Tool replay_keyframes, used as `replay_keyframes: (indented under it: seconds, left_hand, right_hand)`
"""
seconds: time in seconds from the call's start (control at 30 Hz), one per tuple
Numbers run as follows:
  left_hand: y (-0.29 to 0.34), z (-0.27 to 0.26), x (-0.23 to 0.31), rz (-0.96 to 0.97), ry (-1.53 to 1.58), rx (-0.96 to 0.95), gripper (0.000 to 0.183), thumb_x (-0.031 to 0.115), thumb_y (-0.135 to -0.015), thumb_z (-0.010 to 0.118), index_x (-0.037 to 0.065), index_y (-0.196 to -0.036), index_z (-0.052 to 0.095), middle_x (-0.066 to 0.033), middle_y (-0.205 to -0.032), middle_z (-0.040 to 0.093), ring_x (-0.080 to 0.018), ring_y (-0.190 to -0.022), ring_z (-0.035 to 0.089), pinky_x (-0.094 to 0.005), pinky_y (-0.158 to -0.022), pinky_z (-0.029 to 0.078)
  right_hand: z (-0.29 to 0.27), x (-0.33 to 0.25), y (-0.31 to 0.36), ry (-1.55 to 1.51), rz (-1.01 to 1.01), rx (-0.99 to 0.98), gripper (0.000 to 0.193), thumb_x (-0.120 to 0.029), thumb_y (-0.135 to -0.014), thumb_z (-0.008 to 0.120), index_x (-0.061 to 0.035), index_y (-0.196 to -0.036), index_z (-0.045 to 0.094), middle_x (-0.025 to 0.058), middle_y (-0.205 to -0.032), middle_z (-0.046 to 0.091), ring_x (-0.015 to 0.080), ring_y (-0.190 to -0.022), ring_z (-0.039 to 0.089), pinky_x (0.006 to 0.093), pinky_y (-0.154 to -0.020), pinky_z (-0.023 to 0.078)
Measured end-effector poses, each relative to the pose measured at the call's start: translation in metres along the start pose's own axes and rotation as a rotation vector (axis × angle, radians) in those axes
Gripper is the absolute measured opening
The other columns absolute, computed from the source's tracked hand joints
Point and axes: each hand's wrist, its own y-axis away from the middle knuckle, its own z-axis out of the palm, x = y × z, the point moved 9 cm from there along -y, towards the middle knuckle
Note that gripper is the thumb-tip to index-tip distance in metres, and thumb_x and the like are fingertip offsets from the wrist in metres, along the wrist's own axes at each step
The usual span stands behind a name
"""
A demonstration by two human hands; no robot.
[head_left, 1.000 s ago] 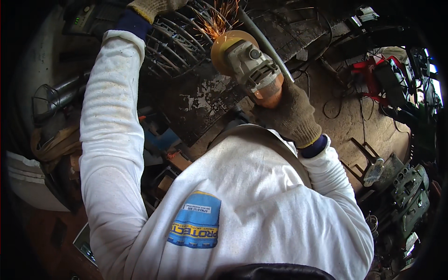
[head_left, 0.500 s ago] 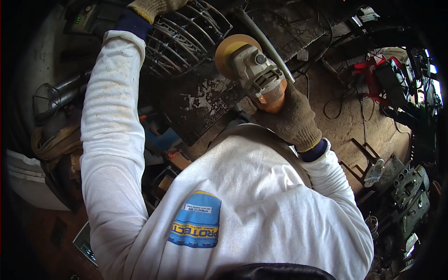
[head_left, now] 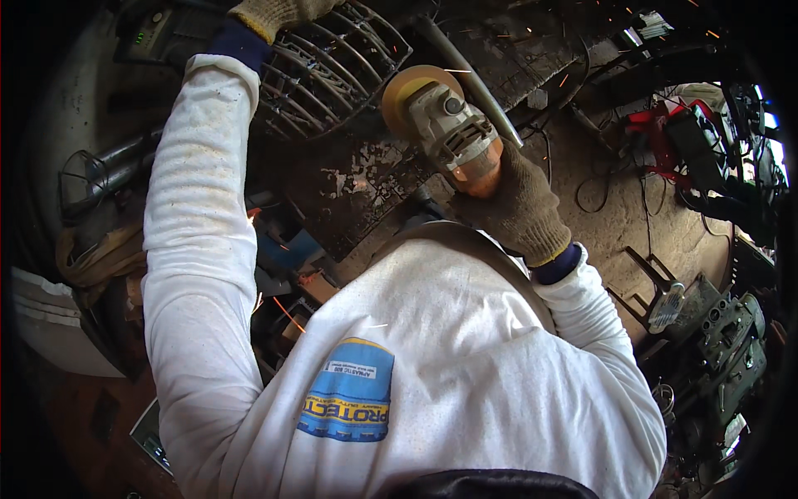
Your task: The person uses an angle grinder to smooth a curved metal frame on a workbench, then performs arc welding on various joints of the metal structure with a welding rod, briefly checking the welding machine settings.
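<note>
Two hands, both gloved in brown knit: we log the left hand [head_left: 283,12] at the upper edge and the right hand [head_left: 522,208] right of centre.
Grinder [head_left: 455,133]: held in the right hand, upper middle of our view, near the dark tabletop [head_left: 357,179].
Right fingers: wrapped around the orange body of the grinder.
Left fingers: cut off by the edge; we cannot tell whether spread or pressed together.
Disc [head_left: 399,100]: yellowish, beside the rod frame [head_left: 337,71].
Rod frame: curved metal grid, nearest the left hand; grip unconfirmed.
Pipe [head_left: 465,71]: grey, slanting alongside the grinder; we cannot confirm contact.
Sparks [head_left: 288,314]: orange streaks, scattered, some beside the white left sleeve [head_left: 199,208].
</note>
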Motion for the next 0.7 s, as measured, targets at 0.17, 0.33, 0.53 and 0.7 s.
replay_keyframes:
  seconds: [0.17, 0.33, 0.53, 0.7]
  left_hand:
    - [-0.001, 0.009, -0.013, 0.249, -0.174, 0.100, 0.050, 0.049, -0.083, 0.071, 0.000, -0.074, 0.071, -0.0179, -0.067, 0.066, -0.0289, -0.064, 0.066, -0.0401, -0.058, 0.049]
    - [-0.010, 0.013, -0.016, -0.008, -0.117, -0.046, 0.044, 0.049, -0.086, 0.069, 0.006, -0.077, 0.074, -0.0155, -0.068, 0.067, -0.0284, -0.065, 0.065, -0.0382, -0.059, 0.051]
    - [-0.010, 0.010, 0.014, 0.138, -0.377, -0.070, 0.052, 0.052, -0.082, 0.072, 0.000, -0.078, 0.072, -0.0157, -0.071, 0.069, -0.0256, -0.063, 0.065, -0.0362, -0.059, 0.050]
    - [0.003, -0.002, 0.006, -0.072, 0.018, -0.056, 0.044, 0.048, -0.086, 0.070, 0.005, -0.079, 0.074, -0.0136, -0.068, 0.068, -0.0266, -0.062, 0.064, -0.0377, -0.059, 0.050]
  right_hand:
    - [-0.003, -0.004, 0.004, 0.038, 0.099, -0.071, 0.075, -0.042, -0.066, 0.086, -0.0070, -0.126, 0.055, 0.0170, -0.107, 0.069, 0.0339, -0.099, 0.068, 0.0420, -0.084, 0.055]
    - [-0.005, -0.006, -0.004, -0.050, 0.042, -0.012, 0.074, -0.040, -0.066, 0.085, -0.0069, -0.125, 0.056, 0.0172, -0.106, 0.069, 0.0348, -0.099, 0.068, 0.0421, -0.085, 0.054]
    - [-0.002, -0.001, -0.006, 0.027, 0.089, -0.024, 0.076, -0.039, -0.065, 0.086, -0.0070, -0.126, 0.055, 0.0165, -0.109, 0.068, 0.0356, -0.101, 0.067, 0.0434, -0.087, 0.054]
    - [-0.002, -0.002, -0.003, 0.016, 0.074, -0.033, 0.077, -0.038, -0.066, 0.085, -0.0077, -0.128, 0.053, 0.0161, -0.111, 0.068, 0.0348, -0.103, 0.066, 0.0436, -0.089, 0.053]
